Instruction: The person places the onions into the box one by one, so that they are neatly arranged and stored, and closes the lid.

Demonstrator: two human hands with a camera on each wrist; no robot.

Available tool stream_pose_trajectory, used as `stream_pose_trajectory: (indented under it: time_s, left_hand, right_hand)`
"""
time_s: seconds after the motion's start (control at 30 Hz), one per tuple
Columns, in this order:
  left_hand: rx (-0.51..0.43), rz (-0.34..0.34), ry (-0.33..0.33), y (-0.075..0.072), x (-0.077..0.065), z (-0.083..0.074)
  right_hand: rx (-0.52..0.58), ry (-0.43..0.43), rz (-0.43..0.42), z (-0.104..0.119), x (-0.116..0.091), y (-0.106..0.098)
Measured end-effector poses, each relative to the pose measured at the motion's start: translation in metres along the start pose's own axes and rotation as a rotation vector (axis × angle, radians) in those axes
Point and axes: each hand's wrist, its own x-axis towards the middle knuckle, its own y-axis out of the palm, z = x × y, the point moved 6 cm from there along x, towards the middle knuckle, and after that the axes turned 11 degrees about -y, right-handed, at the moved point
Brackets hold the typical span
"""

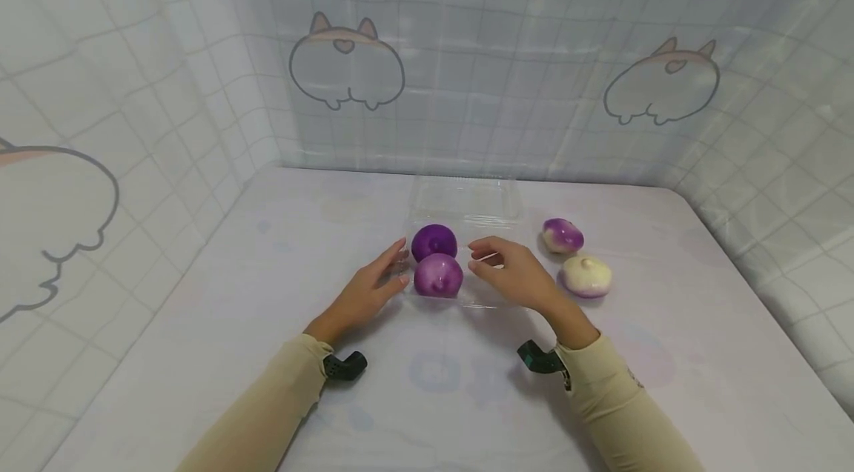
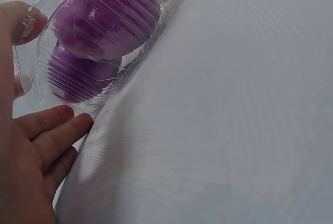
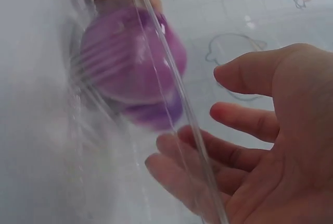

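Note:
A clear plastic clamshell box (image 1: pixel 485 297) lies on the table, its lid (image 1: pixel 465 198) folded back behind it. Inside its left half sit a dark purple onion (image 1: pixel 434 241) and, nearer me, a lighter purple onion (image 1: pixel 438 276). My left hand (image 1: pixel 365 290) is at the box's left end, thumb at the rim and fingers extended along the outer wall (image 2: pixel 112 86). Over the box's right half is my right hand (image 1: pixel 517 272), fingers loosely bent and apart, nothing between them. In the right wrist view the box's rim (image 3: pixel 179 81) crosses in front of its fingertips.
Right of the box, on the white table (image 1: pixel 427 413), lie two turnip-like vegetables: a purple-and-cream one (image 1: pixel 563 236) behind and a mostly cream one (image 1: pixel 587 276) in front, close to my right wrist. A tile-patterned curtain (image 1: pixel 480 72) rises behind the table and at both sides.

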Motion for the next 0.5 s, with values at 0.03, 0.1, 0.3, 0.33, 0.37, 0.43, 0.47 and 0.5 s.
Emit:
stream_pose_trajectory:
  time_s: [0.03,0.1,0.3,0.33,0.37,0.43,0.47,0.5]
  left_hand:
    - [0.002,0.001,0.001,0.000,0.000,0.000]
    - [0.009,0.000,0.000,0.000,0.000,0.000]
    - [0.004,0.002,-0.011,-0.001,0.000,-0.001]
    - [0.003,0.003,-0.016,0.000,0.000,-0.001]
    - [0.000,0.006,-0.022,0.000,0.000,0.000]
    - [0.001,0.008,-0.030,0.000,0.001,0.000]
    - [0.002,0.009,-0.032,0.000,0.001,0.000]
    - [0.003,0.009,-0.033,0.000,0.001,0.001]
  right_hand:
    - [-0.005,0.005,-0.007,-0.001,-0.002,-0.003]
    - [-0.001,0.010,-0.025,-0.004,-0.005,-0.010]
    - [0.042,0.056,-0.083,-0.009,-0.018,-0.034]
    - [0.035,0.070,-0.094,-0.010,-0.020,-0.038]
    - [0.031,0.078,-0.103,-0.011,-0.022,-0.042]
    - [0.020,0.088,-0.121,-0.013,-0.026,-0.050]
    - [0.014,0.097,-0.130,-0.015,-0.028,-0.054]
    - [0.018,0.099,-0.138,-0.017,-0.029,-0.059]
